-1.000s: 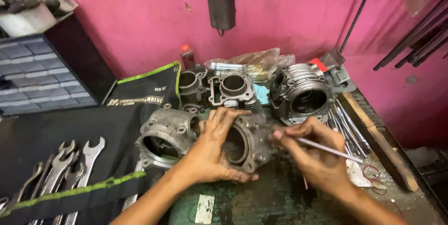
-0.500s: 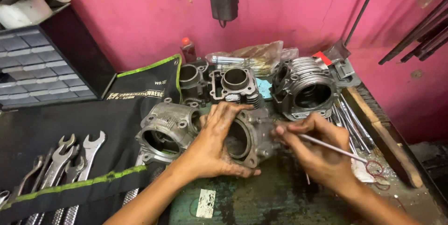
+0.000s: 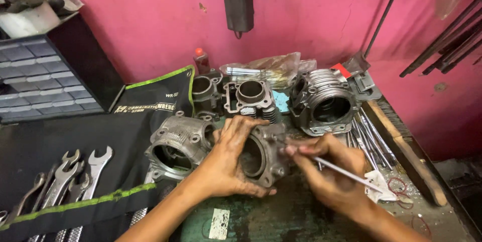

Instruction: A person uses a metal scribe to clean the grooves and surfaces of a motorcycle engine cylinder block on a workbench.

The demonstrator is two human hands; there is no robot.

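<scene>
Holding the engine cylinder [image 3: 261, 156] tilted on the green bench [image 3: 281, 217], left hand [image 3: 228, 164] clamped round its near side. Right hand [image 3: 329, 171] pinches a thin metal rod [image 3: 346, 172], tip now nearer the cylinder's edge than before, possibly touching. Second cylinder [image 3: 178, 146] sits just left.

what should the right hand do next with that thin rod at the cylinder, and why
Probably ease the thin metal rod a touch further in along the edge of the engine cylinder. The right hand pinches the rod with its tip already at the cylinder's flange, and the left hand braces the part on the workbench, so a small, steady push looks supported.
</scene>
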